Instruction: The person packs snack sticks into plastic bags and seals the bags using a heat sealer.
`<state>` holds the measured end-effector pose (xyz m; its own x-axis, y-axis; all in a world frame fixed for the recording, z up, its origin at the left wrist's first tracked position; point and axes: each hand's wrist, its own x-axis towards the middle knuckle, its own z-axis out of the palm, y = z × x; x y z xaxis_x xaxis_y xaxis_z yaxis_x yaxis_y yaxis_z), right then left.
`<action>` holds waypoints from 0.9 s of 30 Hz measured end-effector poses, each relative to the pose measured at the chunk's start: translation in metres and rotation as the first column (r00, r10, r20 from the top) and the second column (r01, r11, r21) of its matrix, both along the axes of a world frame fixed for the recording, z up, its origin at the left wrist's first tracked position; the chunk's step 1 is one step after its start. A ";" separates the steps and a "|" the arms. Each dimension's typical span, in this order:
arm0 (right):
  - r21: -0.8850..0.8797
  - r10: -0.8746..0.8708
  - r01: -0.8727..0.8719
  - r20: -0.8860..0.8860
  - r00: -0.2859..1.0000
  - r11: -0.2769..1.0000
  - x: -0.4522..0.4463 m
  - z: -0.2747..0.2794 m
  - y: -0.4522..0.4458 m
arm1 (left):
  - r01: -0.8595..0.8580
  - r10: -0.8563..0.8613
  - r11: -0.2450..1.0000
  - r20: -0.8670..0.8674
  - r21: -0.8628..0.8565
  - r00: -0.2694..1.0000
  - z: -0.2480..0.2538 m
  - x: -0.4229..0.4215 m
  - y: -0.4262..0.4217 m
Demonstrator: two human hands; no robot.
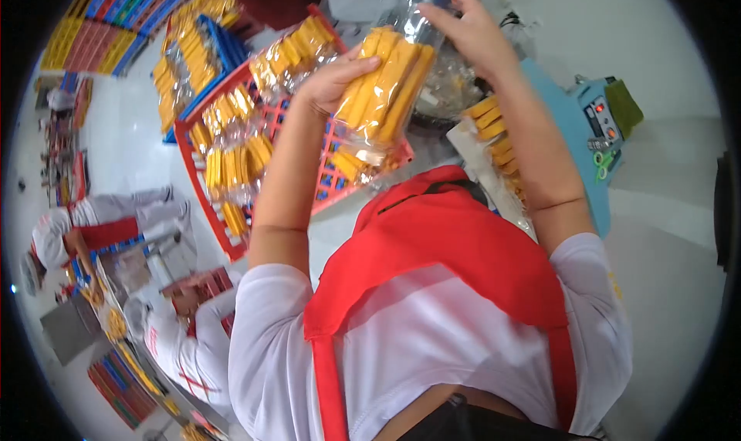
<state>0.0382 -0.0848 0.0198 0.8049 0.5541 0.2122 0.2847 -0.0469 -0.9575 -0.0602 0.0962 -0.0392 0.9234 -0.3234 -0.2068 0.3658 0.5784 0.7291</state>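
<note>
My left hand [337,82] is closed around the side of a clear plastic bag of yellow sticks [386,86], its thumb lying across the front. Several long sticks lie side by side in the bag, and the loose film at its top is see-through. At that top end is my right hand [467,28], thumb and fingers spread apart beside the film. Whether it touches the film is hard to make out. Below the bag stands a red plastic crate [189,159] with several similar bags of yellow sticks [239,167] in it.
A white box of yellow pieces [471,144] sits near my right forearm. On the blue-topped table [552,101] are a machine with lit red indicators [602,113] and green scissors [603,163]. A blue crate [220,47] stands behind. Two co-workers [185,348] are at the left.
</note>
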 end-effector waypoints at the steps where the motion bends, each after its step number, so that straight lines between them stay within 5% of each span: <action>1: 0.021 0.021 -0.020 -0.091 0.996 1.000 0.006 -0.008 0.009 | 0.052 -0.056 0.996 0.049 0.079 0.997 0.006 -0.012 0.013; 2: 0.016 0.051 -0.049 -0.108 0.993 0.999 0.005 -0.014 0.013 | 0.101 -0.118 0.982 0.098 0.162 0.988 0.008 -0.024 0.024; 4: -0.256 0.513 -0.623 -0.384 0.768 0.739 0.004 -0.019 0.024 | 0.132 -0.186 0.951 0.175 0.278 0.967 -0.011 -0.039 0.047; 5: -0.120 0.643 -0.721 -0.372 0.670 0.683 -0.011 -0.028 0.032 | 0.176 -0.290 0.899 0.244 0.400 0.925 -0.023 -0.048 0.056; 9: -0.197 0.634 -0.873 -0.619 0.464 0.446 -0.045 -0.076 0.064 | 0.220 -0.258 0.879 0.032 0.424 0.966 -0.072 -0.100 0.077; 10: -0.162 0.568 -0.829 -0.658 0.495 0.535 -0.054 -0.097 0.071 | 0.199 -0.234 0.884 0.032 0.422 0.972 -0.092 -0.114 0.082; 11: -0.134 0.498 -0.774 -0.696 0.518 0.618 -0.061 -0.115 0.078 | 0.010 0.036 0.806 -0.067 0.592 0.997 -0.108 -0.129 0.086; 12: -0.205 0.492 -0.760 -0.654 0.575 0.617 -0.065 -0.125 0.085 | -0.132 0.319 0.648 -0.111 0.750 0.941 -0.126 -0.144 0.088; 14: -0.144 0.309 -0.592 -0.742 0.595 0.793 -0.075 -0.164 0.093 | -0.306 0.578 0.611 -0.147 0.730 0.803 -0.168 -0.176 0.092; 15: -0.154 0.249 -0.508 -0.730 0.637 0.848 -0.078 -0.185 0.094 | -0.263 0.653 0.556 -0.220 0.789 0.724 -0.192 -0.194 0.094; 16: -0.161 0.185 -0.419 -0.718 0.671 0.894 -0.081 -0.205 0.094 | -0.266 0.700 0.521 -0.228 0.811 0.677 -0.198 -0.206 0.086; 20: -0.064 -0.023 -0.072 -0.886 0.463 0.995 -0.095 -0.272 0.074 | -0.272 0.773 0.448 -0.216 0.852 0.596 -0.257 -0.257 0.079; 22: -0.110 -0.095 -0.023 -0.933 0.348 0.994 -0.099 -0.306 0.061 | -0.473 0.881 0.468 -0.350 0.747 0.318 -0.262 -0.265 0.085; 24: -0.178 -0.167 -0.011 -0.940 0.299 0.984 -0.104 -0.317 0.056 | -0.476 0.902 0.432 -0.358 0.766 0.243 -0.273 -0.275 0.104; 27: -0.321 -0.324 0.058 -0.905 0.277 0.945 -0.109 -0.325 0.056 | -0.802 0.895 0.131 -0.418 0.583 -0.157 -0.329 -0.302 0.151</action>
